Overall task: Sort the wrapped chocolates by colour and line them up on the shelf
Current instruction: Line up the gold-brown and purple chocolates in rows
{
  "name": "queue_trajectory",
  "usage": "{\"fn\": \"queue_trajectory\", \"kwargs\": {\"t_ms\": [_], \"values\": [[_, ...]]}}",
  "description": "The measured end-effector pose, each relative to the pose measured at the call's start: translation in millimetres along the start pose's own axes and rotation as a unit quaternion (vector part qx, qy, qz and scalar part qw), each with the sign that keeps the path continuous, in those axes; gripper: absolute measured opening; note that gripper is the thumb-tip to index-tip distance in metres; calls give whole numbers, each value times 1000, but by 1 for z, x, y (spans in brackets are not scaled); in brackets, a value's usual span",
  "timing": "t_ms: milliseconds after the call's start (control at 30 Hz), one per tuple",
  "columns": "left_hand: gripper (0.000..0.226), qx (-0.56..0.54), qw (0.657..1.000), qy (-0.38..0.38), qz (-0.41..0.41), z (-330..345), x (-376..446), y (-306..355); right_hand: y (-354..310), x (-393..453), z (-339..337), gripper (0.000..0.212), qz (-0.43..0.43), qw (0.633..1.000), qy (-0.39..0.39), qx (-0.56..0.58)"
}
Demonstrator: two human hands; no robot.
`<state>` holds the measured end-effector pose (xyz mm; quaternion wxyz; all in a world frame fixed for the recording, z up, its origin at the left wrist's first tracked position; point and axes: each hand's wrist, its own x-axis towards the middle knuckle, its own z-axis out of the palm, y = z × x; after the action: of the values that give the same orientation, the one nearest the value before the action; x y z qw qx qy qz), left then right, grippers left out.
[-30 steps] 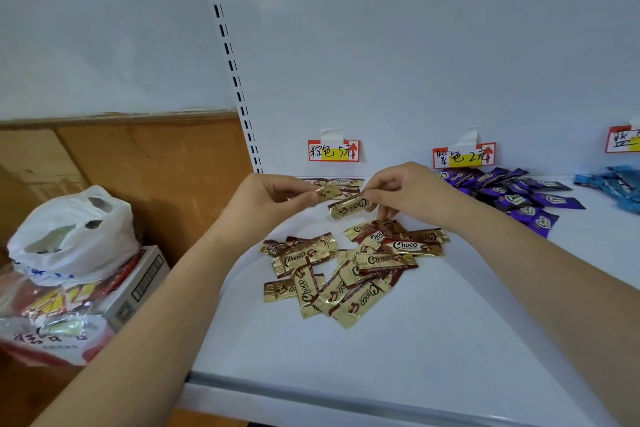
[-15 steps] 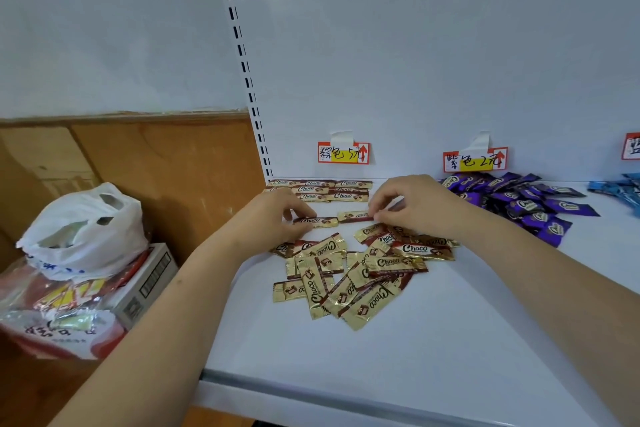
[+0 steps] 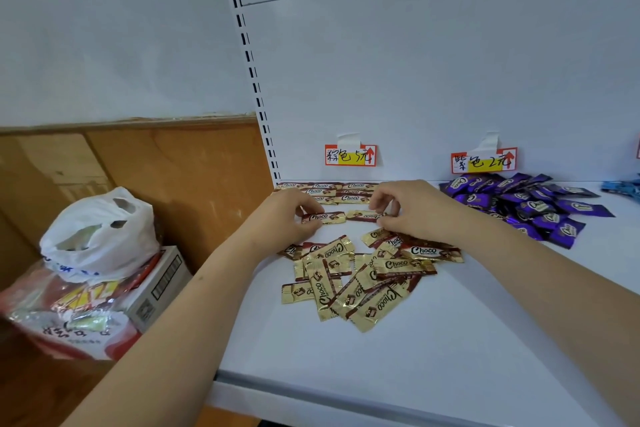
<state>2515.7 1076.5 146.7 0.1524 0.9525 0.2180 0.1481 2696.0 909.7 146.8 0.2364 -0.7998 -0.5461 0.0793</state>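
Note:
On the white shelf [image 3: 398,357] my left hand [image 3: 287,215] pinches the left end of a brown and gold chocolate [image 3: 323,218] lying flat. Right beside it, my right hand [image 3: 405,208] pinches a second brown chocolate [image 3: 363,216], end to end with the first. Behind them, neat rows of brown chocolates [image 3: 332,191] lie against the back panel under a brown price label [image 3: 349,155]. A loose pile of brown and gold chocolates [image 3: 360,281] lies in front of my hands. To the right sits a heap of purple chocolates [image 3: 526,204] below a purple label [image 3: 483,161].
Blue chocolates [image 3: 623,188] show at the far right edge. Left of the shelf, a white plastic bag [image 3: 97,236] rests on a cardboard box [image 3: 159,284] and snack packets [image 3: 69,322], against a wooden panel [image 3: 173,166]. The shelf's front rim [image 3: 346,392] runs below the pile.
Both hands came down from mid-air to the shelf. The two brown chocolates they held now lie flat in a new row in front of the lined-up ones.

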Motion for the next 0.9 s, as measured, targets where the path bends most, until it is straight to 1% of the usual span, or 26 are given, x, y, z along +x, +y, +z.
{"fn": "queue_trajectory", "kwargs": {"t_ms": [100, 200, 267, 300, 333, 367, 400, 433, 467, 500, 533, 567, 600, 633, 667, 700, 733, 767, 833, 867, 900], "values": [[25, -5, 1000, -4, 6, 1, 1, 0, -2, -1, -3, 27, 44, 998, -24, 30], [25, -2, 1000, -5, 8, 3, 2, -4, -2, -3, -7, 17, 40, 999, -24, 20], [25, 4, 1000, -2, 10, 4, 3, -5, -3, -2, -11, 6, 46, 999, 1, 21], [25, 6, 1000, -1, 10, 4, 3, -6, -3, -2, -11, 2, 61, 996, 19, 58], [25, 7, 1000, 1, 9, 4, 3, -7, -4, -2, -11, 3, 87, 988, 30, 127], [25, 7, 1000, 0, 9, 5, 3, -7, -6, -3, -12, 9, 119, 967, 31, 221], [25, 9, 1000, -1, 9, 5, 3, -7, -9, -4, -13, 16, 148, 937, 22, 317], [25, 12, 1000, -3, 9, 5, 4, -7, -12, -5, -13, 22, 170, 906, 10, 387], [25, 17, 1000, -5, 9, 5, 4, -7, -15, -6, -13, 28, 189, 893, -2, 409], [25, 24, 1000, -5, 8, 5, 5, -7, -17, -7, -14, 37, 207, 904, -10, 374], [25, 32, 999, -5, 7, 5, 5, -7, -15, -6, -14, 47, 213, 935, -13, 283], [26, 39, 999, -4, 5, 5, 5, -7, -13, -5, -16, 56, 205, 964, -2, 169], [26, 44, 999, -2, 4, 5, 5, -6, -8, -4, -18, 59, 188, 980, 31, 65], [25, 47, 999, 0, 7, 4, 5, -6, -3, -4, -21, 55, 163, 984, 69, -8], [24, 45, 999, 3, 14, 4, 4, -5, 2, -4, -25, 46, 130, 985, 98, -48], [23, 40, 999, 5, 23, 4, 3, -4, 7, -6, -29, 34, 94, 988, 105, -63], [22, 31, 999, 4, 33, 4, 2, -3, 6, -8, -31, 22, 53, 993, 84, -59], [21, 20, 999, -1, 40, 4, 1, -2, 6, -9, -32, 15, 15, 998, 44, -45], [22, 8, 999, -13, 46, 4, -1, -2, 0, -12, -28, 11, -22, 999, -50, -7], [22, 8, 999, -13, 46, 4, -1, -2, -2, -12, -23, 14, -25, 997, -79, 1], [23, 12, 999, -5, 43, 4, -1, -3, -3, -11, -19, 17, -28, 995, -90, 0]]}}
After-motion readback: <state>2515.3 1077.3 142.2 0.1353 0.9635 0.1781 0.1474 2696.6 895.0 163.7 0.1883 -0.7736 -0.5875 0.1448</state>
